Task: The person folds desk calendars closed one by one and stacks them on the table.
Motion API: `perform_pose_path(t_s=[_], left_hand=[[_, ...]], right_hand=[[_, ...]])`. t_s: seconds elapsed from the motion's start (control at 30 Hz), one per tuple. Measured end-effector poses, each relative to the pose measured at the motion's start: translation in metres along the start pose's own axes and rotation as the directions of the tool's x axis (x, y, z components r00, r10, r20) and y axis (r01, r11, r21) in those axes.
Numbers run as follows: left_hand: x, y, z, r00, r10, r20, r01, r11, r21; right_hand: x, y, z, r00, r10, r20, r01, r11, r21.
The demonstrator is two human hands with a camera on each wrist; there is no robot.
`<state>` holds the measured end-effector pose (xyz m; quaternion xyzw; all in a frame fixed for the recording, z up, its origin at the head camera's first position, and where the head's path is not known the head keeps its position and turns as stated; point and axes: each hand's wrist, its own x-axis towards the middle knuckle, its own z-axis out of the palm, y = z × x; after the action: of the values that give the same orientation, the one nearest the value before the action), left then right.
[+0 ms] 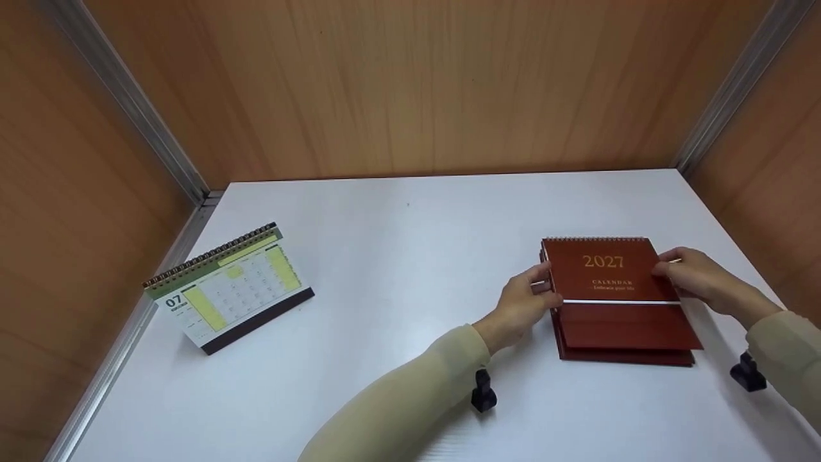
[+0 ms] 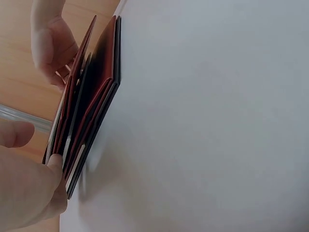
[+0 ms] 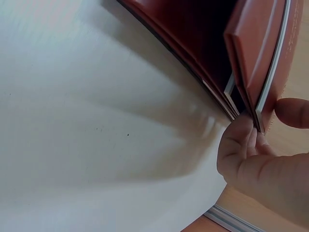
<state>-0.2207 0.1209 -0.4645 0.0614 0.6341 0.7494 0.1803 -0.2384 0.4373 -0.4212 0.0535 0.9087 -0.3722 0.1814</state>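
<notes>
Red calendar [image 1: 619, 327]'s all smooth, slightly glossy boards, flat rectangles folded like a wedge, wire-bound up top, gold "2027" on the cover. It's at the white table [image 1: 397, 276]'s right side, between left hand [image 1: 516, 307] and right hand [image 1: 702, 279], each pinching a side edge. Yellow-green calendar [image 1: 234, 295]'s way left.

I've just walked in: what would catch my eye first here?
Probably the dark red calendar marked 2027 in gold, at the right of the white table. A person's left hand and right hand hold its opposite side edges. Next, at the table's left, a green-and-yellow calendar showing 07 stands at a slant.
</notes>
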Motion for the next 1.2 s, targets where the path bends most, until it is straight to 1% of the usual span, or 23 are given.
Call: perform_pose_path(t_s=[0.13, 0.3, 0.53, 0.63, 0.9, 0.97, 1.03, 1.2], left_hand=[[-0.0017, 0.0002, -0.0020, 1.000, -0.009, 0.007, 0.009, 1.000, 0.016], [-0.0028, -0.0008, -0.0041, 0.999, -0.018, 0.028, 0.016, 0.998, 0.065], [-0.0031, -0.0016, -0.0041, 0.998, -0.017, 0.055, 0.010, 0.993, 0.121], [-0.0041, -0.0011, -0.0038, 0.998, -0.021, 0.062, 0.012, 0.988, 0.155], [-0.0041, 0.0000, -0.0020, 0.997, -0.051, 0.064, 0.035, 0.972, 0.232], [-0.0039, -0.0002, -0.0013, 0.996, -0.049, 0.073, 0.029, 0.967, 0.253], [-0.0038, -0.0005, -0.0002, 0.996, -0.045, 0.083, 0.023, 0.968, 0.252], [-0.0029, 0.0001, 0.0022, 0.995, -0.016, 0.094, -0.010, 0.965, 0.262]], right_hand=[[0.0005, -0.0011, 0.0019, 1.000, -0.010, -0.009, 0.010, 0.999, -0.035], [0.0001, -0.0020, 0.0018, 1.000, -0.021, -0.017, 0.019, 0.996, -0.082], [-0.0037, -0.0041, 0.0031, 0.997, -0.071, -0.043, 0.064, 0.985, -0.161], [-0.0052, -0.0041, 0.0040, 0.996, -0.078, -0.037, 0.070, 0.981, -0.183], [-0.0057, -0.0037, 0.0032, 0.998, -0.062, -0.009, 0.059, 0.977, -0.206], [-0.0048, -0.0039, 0.0032, 0.998, -0.066, -0.003, 0.064, 0.973, -0.220], [-0.0042, -0.0045, 0.0031, 0.997, -0.072, 0.000, 0.070, 0.969, -0.236], [-0.0044, -0.0064, 0.0024, 0.996, -0.086, -0.003, 0.083, 0.963, -0.257]])
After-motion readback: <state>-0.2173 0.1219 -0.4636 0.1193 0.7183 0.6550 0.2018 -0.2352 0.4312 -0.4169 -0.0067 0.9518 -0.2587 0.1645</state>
